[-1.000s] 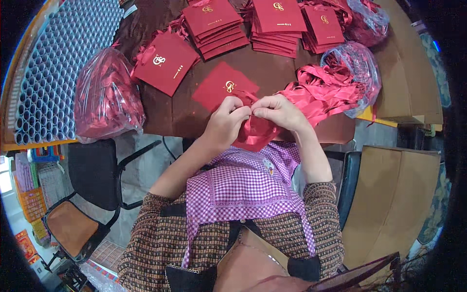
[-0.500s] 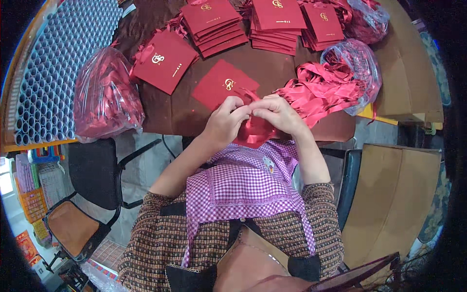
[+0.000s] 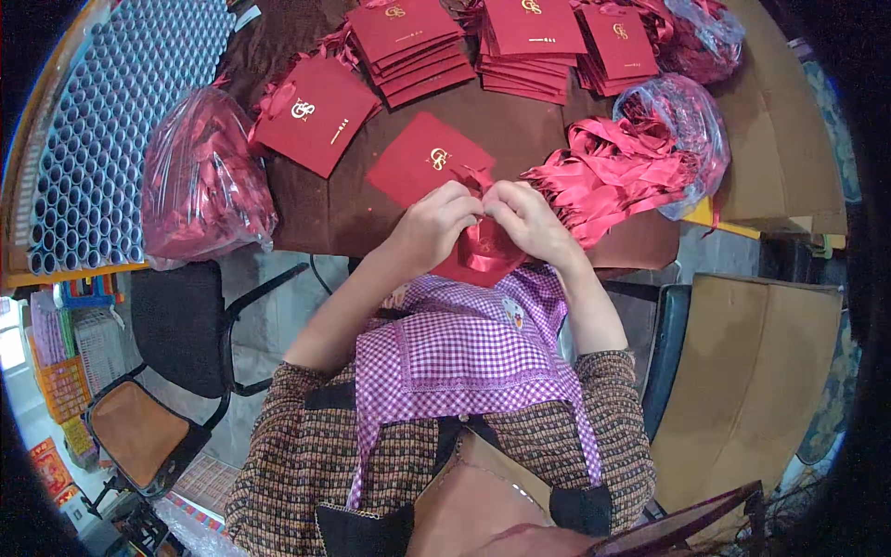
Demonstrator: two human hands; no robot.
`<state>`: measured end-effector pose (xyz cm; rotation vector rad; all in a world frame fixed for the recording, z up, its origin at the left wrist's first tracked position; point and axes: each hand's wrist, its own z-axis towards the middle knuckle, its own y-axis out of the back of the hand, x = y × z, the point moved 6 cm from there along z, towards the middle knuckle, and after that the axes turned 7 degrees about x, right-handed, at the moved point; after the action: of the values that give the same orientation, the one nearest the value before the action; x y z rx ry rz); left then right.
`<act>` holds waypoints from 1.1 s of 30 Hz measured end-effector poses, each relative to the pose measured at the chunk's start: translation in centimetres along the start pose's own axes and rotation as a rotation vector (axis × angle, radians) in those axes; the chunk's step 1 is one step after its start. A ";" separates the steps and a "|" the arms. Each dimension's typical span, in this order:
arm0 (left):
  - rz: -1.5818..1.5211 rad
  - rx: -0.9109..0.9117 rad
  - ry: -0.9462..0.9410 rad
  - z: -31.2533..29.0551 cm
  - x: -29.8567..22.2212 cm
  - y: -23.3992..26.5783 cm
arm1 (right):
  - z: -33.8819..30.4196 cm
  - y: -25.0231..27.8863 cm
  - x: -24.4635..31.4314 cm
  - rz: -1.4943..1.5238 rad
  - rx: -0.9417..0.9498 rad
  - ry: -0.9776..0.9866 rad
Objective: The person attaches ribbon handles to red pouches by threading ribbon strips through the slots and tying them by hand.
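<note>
At the table's front edge, both hands work close together on a red ribbon (image 3: 476, 176) above a small red paper bag (image 3: 478, 273) with a gold mark. My left hand (image 3: 434, 227) pinches the ribbon from the left, its fingers curled. From the right, my right hand (image 3: 531, 223) closes on the same ribbon, fingertips almost touching the left ones. Part of the ribbon hangs in a loop across the bag's face; the fingers hide where the strands cross. Just beyond the hands, another red bag (image 3: 429, 148) lies flat on the brown tablecloth (image 3: 348, 223).
A heap of loose red ribbons (image 3: 617, 176) spills from a clear plastic bag (image 3: 696, 139) on the right. Stacked red bags (image 3: 408, 42) stand along the back. A plastic sack (image 3: 206, 186) and a rack of tubes (image 3: 102, 167) are at left, a cardboard box (image 3: 742, 381) at right.
My right fingers have curled in more tightly and the hands have shifted slightly at the ribbon. More of the small bag's front now shows beneath them.
</note>
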<state>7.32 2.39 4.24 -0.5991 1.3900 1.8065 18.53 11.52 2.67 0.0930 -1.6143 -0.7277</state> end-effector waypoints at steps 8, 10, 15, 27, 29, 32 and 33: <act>-0.063 0.045 -0.054 0.6 0.2 0.7 | 0.2 -0.1 0.1 -0.076 -0.087 0.059; -0.079 0.056 -0.048 0.5 0.6 0.5 | 0.3 0.7 -0.7 0.009 -0.181 0.007; -0.086 0.100 -0.012 -0.1 1.1 0.9 | 0.2 7.1 -2.6 0.259 -0.467 -0.064; -0.067 -0.324 0.182 -2.5 5.6 4.0 | -2.8 4.8 -4.5 0.242 -0.503 -0.124; -0.130 -0.378 0.212 -3.3 4.9 5.1 | -4.1 2.9 -3.3 0.268 -0.416 -0.085; -0.302 -0.306 0.288 -3.0 6.3 4.0 | -5.6 0.8 -3.5 0.421 -0.297 -0.137; -0.294 -0.270 0.308 -3.4 5.8 4.3 | -5.7 -0.2 -3.0 0.544 -0.242 -0.233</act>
<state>0.19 0.32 1.45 -1.2010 1.1793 1.7205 24.25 10.50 0.01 -0.6049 -1.6513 -0.5115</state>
